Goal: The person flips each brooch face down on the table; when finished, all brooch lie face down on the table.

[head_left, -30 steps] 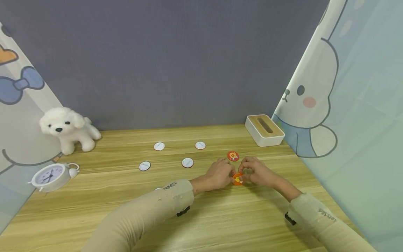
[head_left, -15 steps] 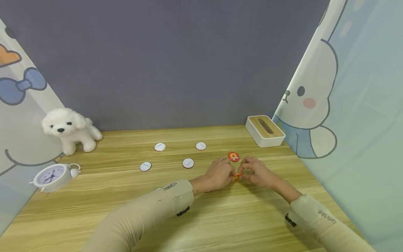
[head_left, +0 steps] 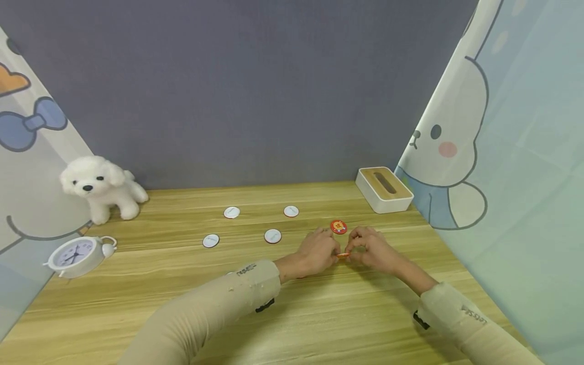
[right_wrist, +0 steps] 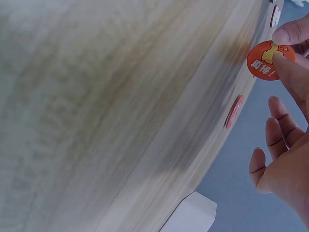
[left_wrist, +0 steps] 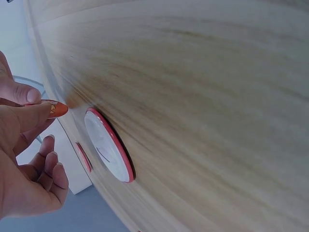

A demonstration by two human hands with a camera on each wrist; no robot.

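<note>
An orange round badge (head_left: 343, 255) is held between my two hands over the right part of the table, almost edge-on in the head view. My left hand (head_left: 319, 248) pinches its left edge and my right hand (head_left: 371, 248) its right edge. In the right wrist view the badge (right_wrist: 263, 62) shows a yellow picture and white characters, partly covered by fingertips. Just beyond the hands lies a red badge (head_left: 338, 226), picture side up. White-faced discs with coloured rims lie to the left, one (head_left: 272, 236) nearest my left hand. Another disc (head_left: 229, 274) is mostly hidden by the left sleeve.
At the back right stands a white tissue box (head_left: 385, 190) with a slotted wooden lid. A white plush dog (head_left: 102, 187) and a white alarm clock (head_left: 75, 257) occupy the left side. A dark panel (head_left: 255, 101) closes off the table's back edge.
Between the fingers, the orange badge has tipped from showing its face to nearly edge-on in the head view. Both hands have stayed in almost the same place.
</note>
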